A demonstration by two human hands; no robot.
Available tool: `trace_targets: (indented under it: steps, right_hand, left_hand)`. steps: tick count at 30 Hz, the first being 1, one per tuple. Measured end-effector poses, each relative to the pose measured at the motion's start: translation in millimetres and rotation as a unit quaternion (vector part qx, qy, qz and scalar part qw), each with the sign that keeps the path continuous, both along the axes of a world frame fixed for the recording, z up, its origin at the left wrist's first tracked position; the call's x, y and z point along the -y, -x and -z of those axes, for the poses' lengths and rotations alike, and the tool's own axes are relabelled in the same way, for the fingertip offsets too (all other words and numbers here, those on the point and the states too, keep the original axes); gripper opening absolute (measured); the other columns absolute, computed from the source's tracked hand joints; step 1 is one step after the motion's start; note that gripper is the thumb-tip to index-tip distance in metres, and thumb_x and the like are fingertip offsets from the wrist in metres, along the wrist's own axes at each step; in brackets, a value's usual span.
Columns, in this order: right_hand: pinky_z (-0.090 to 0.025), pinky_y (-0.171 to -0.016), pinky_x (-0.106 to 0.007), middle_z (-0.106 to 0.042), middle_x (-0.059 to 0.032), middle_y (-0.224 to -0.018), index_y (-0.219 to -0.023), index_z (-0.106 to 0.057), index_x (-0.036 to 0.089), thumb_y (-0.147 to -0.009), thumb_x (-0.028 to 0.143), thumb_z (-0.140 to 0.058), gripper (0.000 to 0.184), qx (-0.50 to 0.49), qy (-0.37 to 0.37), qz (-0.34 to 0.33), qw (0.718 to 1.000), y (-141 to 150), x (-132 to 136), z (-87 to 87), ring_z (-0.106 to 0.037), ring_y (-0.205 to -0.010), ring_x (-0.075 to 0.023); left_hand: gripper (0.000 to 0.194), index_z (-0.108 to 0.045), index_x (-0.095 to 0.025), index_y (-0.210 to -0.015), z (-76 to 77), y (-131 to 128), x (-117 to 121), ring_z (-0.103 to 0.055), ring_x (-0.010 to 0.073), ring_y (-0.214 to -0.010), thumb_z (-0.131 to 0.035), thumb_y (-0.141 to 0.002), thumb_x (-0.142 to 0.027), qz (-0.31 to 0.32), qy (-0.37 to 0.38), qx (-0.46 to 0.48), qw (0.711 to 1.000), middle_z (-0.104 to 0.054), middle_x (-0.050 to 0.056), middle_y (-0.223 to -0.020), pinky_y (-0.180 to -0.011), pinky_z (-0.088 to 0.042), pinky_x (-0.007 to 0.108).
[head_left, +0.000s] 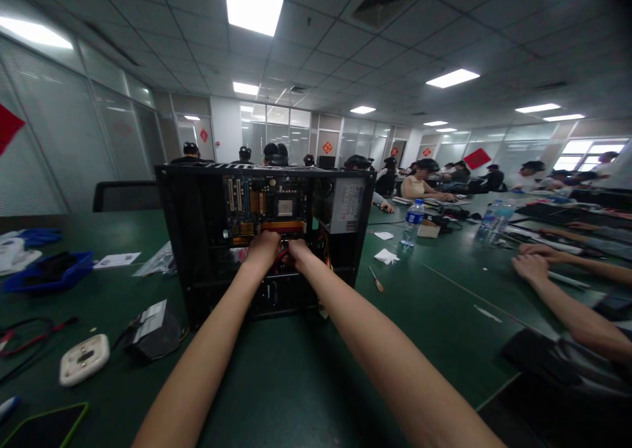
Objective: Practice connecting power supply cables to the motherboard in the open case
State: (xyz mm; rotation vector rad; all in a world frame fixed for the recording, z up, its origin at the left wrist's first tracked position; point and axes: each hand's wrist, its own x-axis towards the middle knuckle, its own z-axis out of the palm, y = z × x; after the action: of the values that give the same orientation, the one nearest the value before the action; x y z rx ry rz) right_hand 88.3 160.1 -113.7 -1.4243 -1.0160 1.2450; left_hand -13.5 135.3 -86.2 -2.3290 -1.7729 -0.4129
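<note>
An open black computer case [197, 237] stands on its side on the green table [296, 369], showing a motherboard [261, 207] and a grey power supply [345, 204]. Both my arms reach into it. My left hand [263, 247] is closed just below the motherboard, around red cables or a connector that I cannot make out. My right hand [299, 250] sits beside it, fingers curled into the same bundle of red and yellow wires [326, 244].
A screwdriver [376, 280] and white tissues [386, 257] lie right of the case, with water bottles [412, 223] beyond. At left lie a blue tray [47, 270], a white part [83, 359], a boxed component [153, 329] and a phone [44, 427]. Another person's arms [567, 296] rest at right.
</note>
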Motion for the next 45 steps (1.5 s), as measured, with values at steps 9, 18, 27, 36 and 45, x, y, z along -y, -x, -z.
trace_targets:
  steps: [9, 18, 27, 36, 45]
  right_hand:
    - [-0.044, -0.052, -0.022, -0.064, -0.0026, -0.059, -0.065, -0.061, 0.015, -0.094, 0.007, -0.043, 0.035, 0.182, -0.1, -0.139, 0.968, -41, -12, 13.7, -0.057, -0.047, -0.0123]
    - [-0.04, -0.06, -0.022, -0.067, -0.0041, -0.064, -0.062, -0.064, 0.017, -0.091, 0.005, -0.049, 0.035, 0.348, -0.187, -0.131, 0.91, -44, -15, 19.0, -0.06, -0.06, -0.0145]
    - [-0.044, -0.074, -0.028, -0.072, -0.0177, -0.086, -0.067, -0.065, 0.016, -0.086, 0.008, -0.058, 0.022, 0.444, -0.207, -0.075, 0.869, -44, -14, 15.4, -0.069, -0.092, -0.0282]
    - [-0.046, -0.078, -0.031, -0.072, -0.0164, -0.085, -0.065, -0.061, 0.017, -0.084, 0.005, -0.059, 0.022, 0.436, -0.196, -0.069, 0.876, -41, -6, 7.0, -0.069, -0.094, -0.0299]
    - [-0.047, -0.082, -0.033, -0.072, -0.0163, -0.086, -0.067, -0.062, 0.016, -0.083, 0.003, -0.058, 0.021, 0.424, -0.194, -0.077, 0.881, -40, -9, 10.3, -0.068, -0.098, -0.0311]
  left_hand:
    - [0.034, -0.075, -0.007, -0.102, -0.1, -2, 2, -0.072, 0.0328, -0.098, -0.044, -0.093, -0.014, 0.007, 0.007, 0.003, 1.0, -0.073, 0.024, -0.098, -0.081, -0.055, 0.037]
    - [0.035, -0.075, -0.007, -0.104, 3.7, -4, 0, -0.072, 0.0349, -0.098, -0.042, -0.094, -0.014, -0.003, 0.007, 0.0, 1.0, -0.073, 0.025, -0.097, -0.081, -0.056, 0.04]
    - [0.036, -0.075, -0.008, -0.103, 6.2, -9, 8, -0.072, 0.0327, -0.096, -0.042, -0.095, -0.019, -0.019, -0.014, -0.013, 1.0, -0.073, 0.023, -0.098, -0.083, -0.056, 0.038]
    - [0.031, -0.075, -0.01, -0.099, 0.7, -9, 13, -0.072, 0.0359, -0.096, -0.045, -0.094, -0.017, -0.025, -0.008, -0.025, 0.999, -0.074, 0.022, -0.098, -0.08, -0.057, 0.042]
    - [0.033, -0.075, -0.009, -0.103, -1.6, -9, 8, -0.072, 0.0343, -0.096, -0.045, -0.091, -0.009, -0.021, 0.002, -0.039, 0.999, -0.073, 0.023, -0.098, -0.08, -0.057, 0.039]
